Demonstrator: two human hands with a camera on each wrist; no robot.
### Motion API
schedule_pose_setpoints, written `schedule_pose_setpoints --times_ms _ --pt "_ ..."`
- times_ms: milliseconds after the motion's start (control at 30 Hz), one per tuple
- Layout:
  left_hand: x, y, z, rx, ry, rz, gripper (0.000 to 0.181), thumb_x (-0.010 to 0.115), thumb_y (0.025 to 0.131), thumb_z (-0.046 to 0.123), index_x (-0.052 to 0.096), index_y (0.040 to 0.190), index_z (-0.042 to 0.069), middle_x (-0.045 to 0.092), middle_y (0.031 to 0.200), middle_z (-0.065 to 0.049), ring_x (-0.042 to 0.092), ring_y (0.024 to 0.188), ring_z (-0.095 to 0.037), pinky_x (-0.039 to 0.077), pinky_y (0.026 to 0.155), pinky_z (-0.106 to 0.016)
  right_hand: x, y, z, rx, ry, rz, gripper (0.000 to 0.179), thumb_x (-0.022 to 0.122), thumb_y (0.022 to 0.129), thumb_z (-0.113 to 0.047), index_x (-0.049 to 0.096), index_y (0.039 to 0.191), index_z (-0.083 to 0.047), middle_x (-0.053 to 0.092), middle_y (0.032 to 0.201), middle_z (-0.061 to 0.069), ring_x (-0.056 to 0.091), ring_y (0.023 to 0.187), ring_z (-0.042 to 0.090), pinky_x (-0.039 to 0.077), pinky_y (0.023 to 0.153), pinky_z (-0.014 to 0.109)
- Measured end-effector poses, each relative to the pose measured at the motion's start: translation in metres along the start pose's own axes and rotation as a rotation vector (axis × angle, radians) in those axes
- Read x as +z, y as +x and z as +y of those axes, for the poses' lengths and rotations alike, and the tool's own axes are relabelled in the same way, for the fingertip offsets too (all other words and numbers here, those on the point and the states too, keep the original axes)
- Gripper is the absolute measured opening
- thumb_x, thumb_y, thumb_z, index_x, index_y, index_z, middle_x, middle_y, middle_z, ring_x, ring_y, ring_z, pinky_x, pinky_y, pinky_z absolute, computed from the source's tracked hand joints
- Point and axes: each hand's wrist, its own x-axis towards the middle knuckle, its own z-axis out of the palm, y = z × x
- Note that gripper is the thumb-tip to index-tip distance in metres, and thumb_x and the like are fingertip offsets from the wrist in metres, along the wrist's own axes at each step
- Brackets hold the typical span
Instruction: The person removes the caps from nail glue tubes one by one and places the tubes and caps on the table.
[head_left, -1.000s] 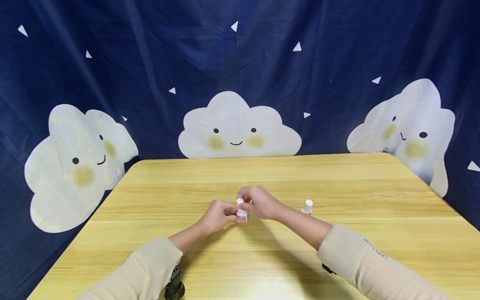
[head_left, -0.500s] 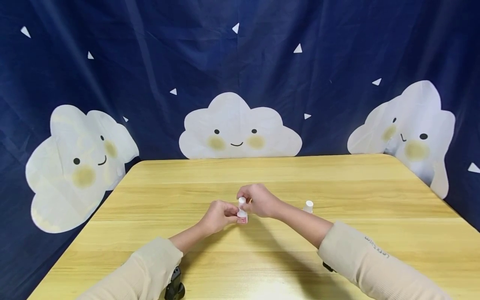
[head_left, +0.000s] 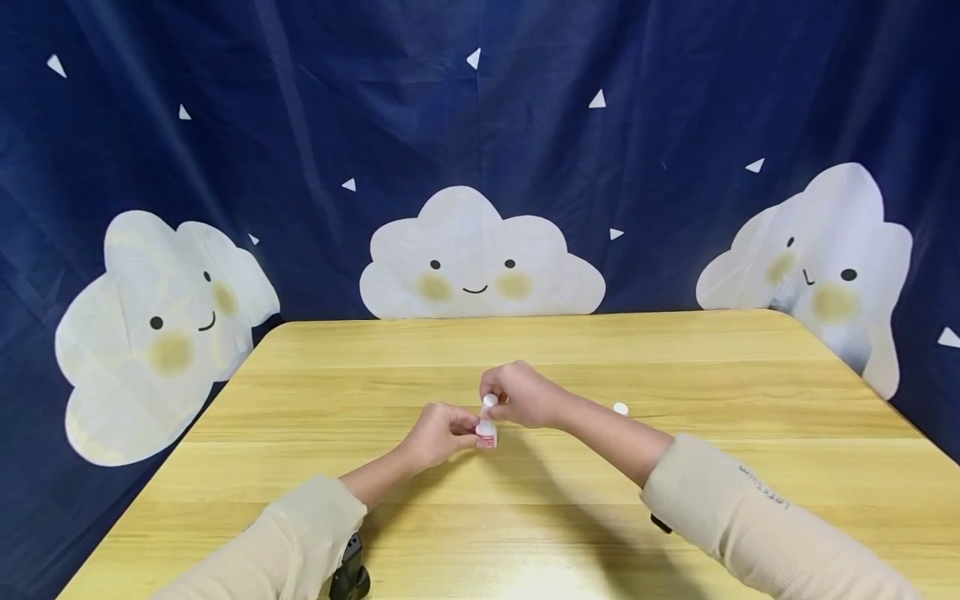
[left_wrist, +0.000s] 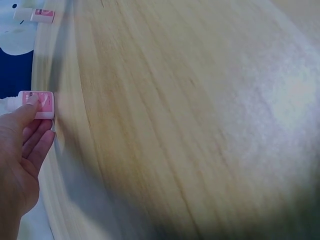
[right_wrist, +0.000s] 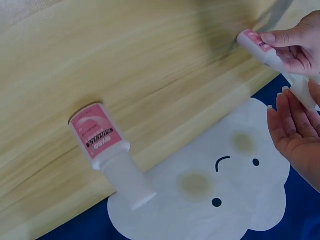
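Just toward six o'clock from the head view's centre, the left hand (head_left: 438, 435) pinches a pink-labelled bottle (head_left: 487, 438); the right hand (head_left: 525, 397) grips a white cap (head_left: 490, 401) at its twelve o'clock, though whether they touch is hard to see. A second capped bottle (right_wrist: 102, 135) stands toward three o'clock.

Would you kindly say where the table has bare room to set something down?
The table looks bare between the sleeves, left of the left hand, along the far edge, and from the standing bottle to the right edge. It is crowded at the centre, where the left hand pinches the other bottle and the right hand its white cap.
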Motion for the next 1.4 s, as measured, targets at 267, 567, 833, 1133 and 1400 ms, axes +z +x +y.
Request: schedule_pose_setpoints --times_ms 267,567,833,1133,1400 --pt "0.002 -0.003 -0.003 -0.014 -0.013 0.001 0.017 0.072 0.077 0.004 0.070 0.090 -0.007 0.071 0.086 -0.019 0.071 0.080 -0.025 0.056 0.069 -0.018 -0.002 -0.002 0.001 -0.012 -0.039 -0.011 0.010 0.069 0.077 0.002 0.060 0.075 -0.002 0.062 0.068 0.003 0.044 0.058 0.005 0.040 0.054 0.012" --pt "0.003 -0.002 -0.004 -0.018 -0.012 0.009 0.018 0.073 0.077 0.005 0.070 0.090 -0.007 0.071 0.085 -0.019 0.071 0.079 -0.025 0.056 0.068 -0.018 -0.006 -0.003 0.000 -0.047 -0.123 -0.052 0.006 0.067 0.074 0.006 0.063 0.075 0.002 0.057 0.064 0.000 0.037 0.056 0.005 0.036 0.053 0.012" --pt "0.003 -0.002 -0.001 -0.031 -0.004 0.015 0.018 0.073 0.077 0.004 0.070 0.090 -0.008 0.071 0.085 -0.020 0.071 0.079 -0.026 0.056 0.067 -0.018 -0.007 -0.002 -0.001 -0.028 -0.165 -0.123 0.031 0.063 0.073 0.010 0.047 0.054 -0.008 0.038 0.053 -0.007 0.028 0.051 0.005 0.024 0.048 0.012" --pt "0.003 -0.001 0.000 -0.016 -0.009 0.009 0.018 0.072 0.078 0.003 0.070 0.091 -0.008 0.071 0.085 -0.020 0.071 0.079 -0.026 0.056 0.067 -0.017 -0.009 -0.004 0.000 -0.036 -0.166 -0.115 0.028 0.061 0.073 0.010 0.050 0.054 -0.007 0.041 0.053 -0.005 0.029 0.051 0.005 0.024 0.049 0.012" --pt "0.003 -0.001 0.000 -0.027 -0.015 0.008 0.018 0.073 0.078 0.005 0.070 0.090 -0.007 0.071 0.084 -0.019 0.071 0.078 -0.025 0.056 0.066 -0.017 -0.011 -0.005 0.001 -0.078 -0.204 -0.095 0.021 0.064 0.072 0.008 0.057 0.058 -0.006 0.048 0.055 -0.005 0.033 0.053 0.004 0.028 0.049 0.011"
